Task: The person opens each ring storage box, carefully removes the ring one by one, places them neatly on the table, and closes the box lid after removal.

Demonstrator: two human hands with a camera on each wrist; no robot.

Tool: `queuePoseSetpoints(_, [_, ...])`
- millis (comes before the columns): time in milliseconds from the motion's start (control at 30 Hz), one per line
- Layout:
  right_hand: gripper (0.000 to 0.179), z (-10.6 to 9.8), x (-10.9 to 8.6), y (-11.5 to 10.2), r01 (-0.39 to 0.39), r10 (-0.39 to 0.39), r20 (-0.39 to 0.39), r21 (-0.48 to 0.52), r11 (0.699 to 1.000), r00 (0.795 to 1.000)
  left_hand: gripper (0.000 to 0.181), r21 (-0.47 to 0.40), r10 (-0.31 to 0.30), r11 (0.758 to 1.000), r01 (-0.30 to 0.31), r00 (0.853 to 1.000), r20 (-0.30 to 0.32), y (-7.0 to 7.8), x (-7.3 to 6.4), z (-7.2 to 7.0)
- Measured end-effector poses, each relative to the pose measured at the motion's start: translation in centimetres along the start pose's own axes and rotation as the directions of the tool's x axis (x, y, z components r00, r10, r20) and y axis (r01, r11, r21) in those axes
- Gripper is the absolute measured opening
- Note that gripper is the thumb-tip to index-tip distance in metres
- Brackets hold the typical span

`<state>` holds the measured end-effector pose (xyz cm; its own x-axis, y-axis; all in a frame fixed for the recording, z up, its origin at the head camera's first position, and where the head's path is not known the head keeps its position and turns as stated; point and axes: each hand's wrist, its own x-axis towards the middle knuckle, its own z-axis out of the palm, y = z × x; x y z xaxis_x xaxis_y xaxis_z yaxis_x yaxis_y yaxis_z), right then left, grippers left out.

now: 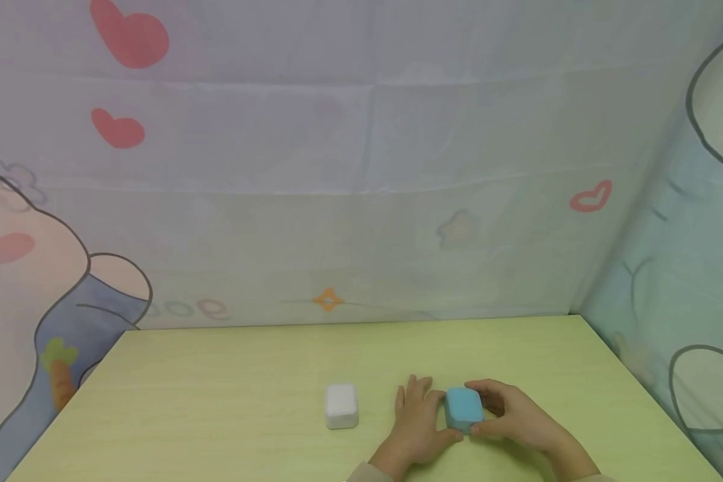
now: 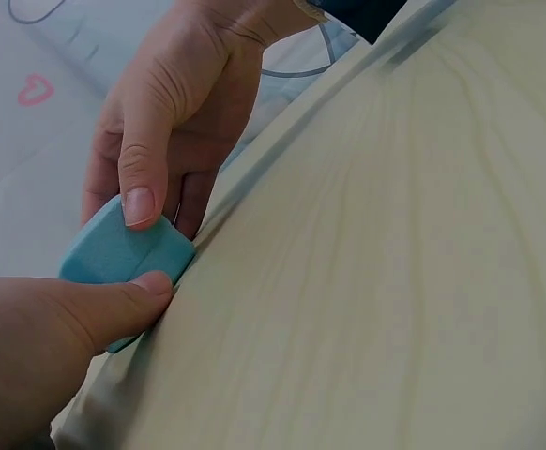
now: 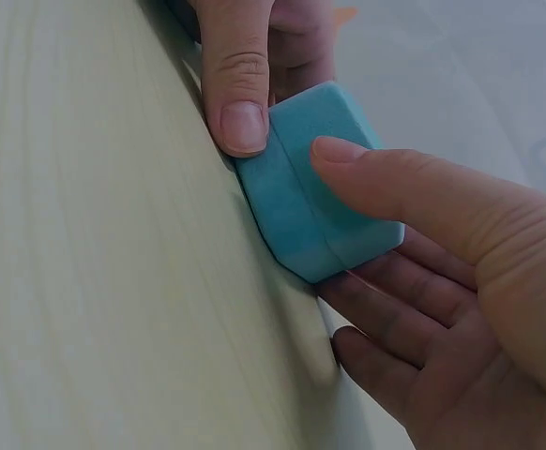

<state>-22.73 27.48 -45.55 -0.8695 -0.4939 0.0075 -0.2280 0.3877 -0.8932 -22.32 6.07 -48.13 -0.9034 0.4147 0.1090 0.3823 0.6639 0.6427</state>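
A small light-blue box (image 1: 464,405) with rounded corners sits on the table, held between both hands. My left hand (image 1: 414,428) grips its left side, with the thumb at the near edge, the index finger at the far edge and the other fingers spread over the table. On the opposite side, my right hand (image 1: 521,416) pinches the box, thumb in front and fingers behind. In the right wrist view a thin seam runs along the side of the blue box (image 3: 292,197), and the right thumb presses its face. A similar white box (image 1: 341,404) stands left of my left hand.
The pale wood-grain table (image 1: 217,395) ends at a back edge against a hanging printed cloth (image 1: 313,147). More printed cloth (image 1: 699,268) hangs along the right side. A cartoon figure (image 1: 30,288) is printed on the cloth at the left.
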Motion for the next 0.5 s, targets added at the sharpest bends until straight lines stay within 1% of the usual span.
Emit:
queuePoseSetpoints(267, [0.074,-0.12,0.07,0.23,-0.005,0.004,0.024,0.068,0.998,1.0,0.064,0.031,-0.004,1.0,0.003,1.0,0.027,-0.03,0.08,-0.08])
queuePoseSetpoints(500, [0.075,-0.02,0.19,0.15,-0.022,0.021,0.015,0.075,0.997,1.0,0.064,0.037,-0.016,0.999,0.015,0.999,0.03,0.0,0.06,-0.16])
